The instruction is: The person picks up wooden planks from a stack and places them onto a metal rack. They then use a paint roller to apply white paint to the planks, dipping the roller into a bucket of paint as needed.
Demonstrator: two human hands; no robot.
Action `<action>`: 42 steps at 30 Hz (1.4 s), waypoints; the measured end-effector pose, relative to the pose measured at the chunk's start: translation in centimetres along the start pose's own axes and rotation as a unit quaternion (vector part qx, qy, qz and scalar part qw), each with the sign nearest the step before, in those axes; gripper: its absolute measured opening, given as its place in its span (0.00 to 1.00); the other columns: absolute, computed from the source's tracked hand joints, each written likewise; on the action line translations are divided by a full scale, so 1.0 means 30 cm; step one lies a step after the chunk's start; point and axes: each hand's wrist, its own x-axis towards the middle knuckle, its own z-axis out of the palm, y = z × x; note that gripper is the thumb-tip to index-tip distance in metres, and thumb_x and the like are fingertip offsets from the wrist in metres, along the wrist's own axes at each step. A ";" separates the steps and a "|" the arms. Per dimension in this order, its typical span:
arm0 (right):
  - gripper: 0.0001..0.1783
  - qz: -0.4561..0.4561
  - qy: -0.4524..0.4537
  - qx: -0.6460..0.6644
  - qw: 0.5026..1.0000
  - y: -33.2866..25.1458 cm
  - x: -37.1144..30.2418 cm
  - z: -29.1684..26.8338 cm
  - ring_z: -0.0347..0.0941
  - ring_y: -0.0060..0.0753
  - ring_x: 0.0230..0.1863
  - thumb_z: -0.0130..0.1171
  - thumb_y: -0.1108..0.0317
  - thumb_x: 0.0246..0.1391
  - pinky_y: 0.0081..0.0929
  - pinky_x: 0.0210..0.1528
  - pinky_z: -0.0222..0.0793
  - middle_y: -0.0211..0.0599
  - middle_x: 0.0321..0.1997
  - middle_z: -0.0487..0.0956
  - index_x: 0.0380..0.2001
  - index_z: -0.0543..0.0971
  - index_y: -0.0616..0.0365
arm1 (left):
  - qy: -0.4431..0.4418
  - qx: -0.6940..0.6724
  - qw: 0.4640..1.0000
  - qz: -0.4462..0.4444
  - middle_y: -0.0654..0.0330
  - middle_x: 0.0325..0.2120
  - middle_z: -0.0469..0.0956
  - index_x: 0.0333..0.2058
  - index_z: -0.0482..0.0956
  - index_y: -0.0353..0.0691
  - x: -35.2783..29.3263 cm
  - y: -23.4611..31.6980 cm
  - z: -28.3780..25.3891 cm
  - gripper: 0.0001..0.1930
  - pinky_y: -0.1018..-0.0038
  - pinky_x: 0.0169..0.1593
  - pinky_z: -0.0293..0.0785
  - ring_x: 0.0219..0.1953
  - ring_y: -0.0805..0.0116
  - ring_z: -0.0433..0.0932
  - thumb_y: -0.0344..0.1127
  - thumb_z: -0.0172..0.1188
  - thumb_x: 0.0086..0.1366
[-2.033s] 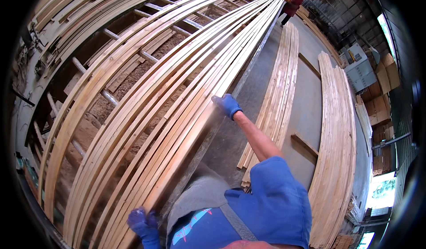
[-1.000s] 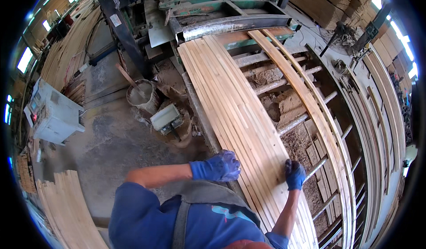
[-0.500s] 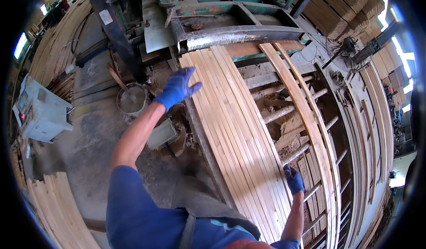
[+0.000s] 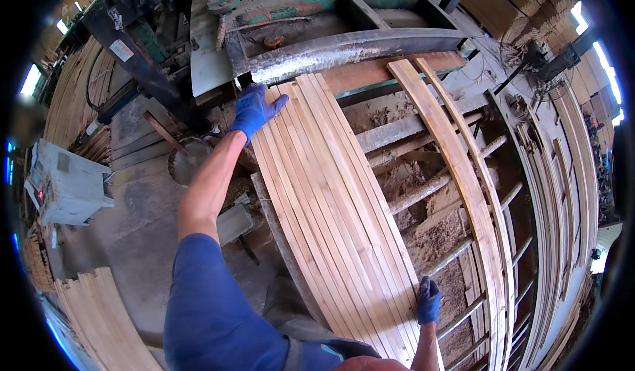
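Curling beside the near right edge of the row of wood strips (image 4: 337, 219), the right hand (image 4: 428, 299) has bent fingers; whether they grip a strip, I cannot tell. The strips lie side by side, left of the exposed rollers (image 4: 420, 192); uneven sideways pressure could make them fan apart. Farther, the left hand (image 4: 254, 111), thumb spread, is at their far left corner, near the steel frame (image 4: 357, 50); strips sliding forward could pinch its fingers.

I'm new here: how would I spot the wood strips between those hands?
Find the barred rack below the large metal frame. On its left side lie the wooden strips, between the left hand and right hand. Unlike the two boards further right, they form one wide band.
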 end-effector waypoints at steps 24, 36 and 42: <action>0.21 0.047 -0.003 -0.057 0.997 0.043 0.011 0.010 0.61 0.25 0.20 0.49 0.55 0.62 0.33 0.24 0.58 0.34 0.15 0.67 0.22 0.72 0.60 | -0.022 0.014 0.998 0.054 0.44 0.43 0.77 0.45 0.76 0.33 0.101 0.151 0.026 0.39 0.59 0.52 0.71 0.47 0.48 0.76 0.69 0.55 0.54; 0.30 0.056 -0.379 0.021 0.923 0.077 0.054 -0.181 0.67 0.23 0.37 0.52 0.43 0.59 0.27 0.43 0.66 0.28 0.35 0.77 0.44 0.77 0.64 | 0.105 -0.045 0.980 0.161 0.48 0.41 0.79 0.48 0.75 0.39 0.099 0.093 0.072 0.31 0.58 0.50 0.73 0.44 0.48 0.78 0.60 0.60 0.57; 0.26 0.124 -0.488 0.040 0.863 0.069 0.097 -0.153 0.71 0.20 0.39 0.59 0.50 0.57 0.25 0.44 0.68 0.28 0.37 0.80 0.47 0.79 0.62 | 0.009 0.023 0.992 0.127 0.47 0.57 0.67 0.59 0.66 0.42 0.051 0.184 0.045 0.39 0.59 0.65 0.57 0.60 0.49 0.64 0.66 0.53 0.59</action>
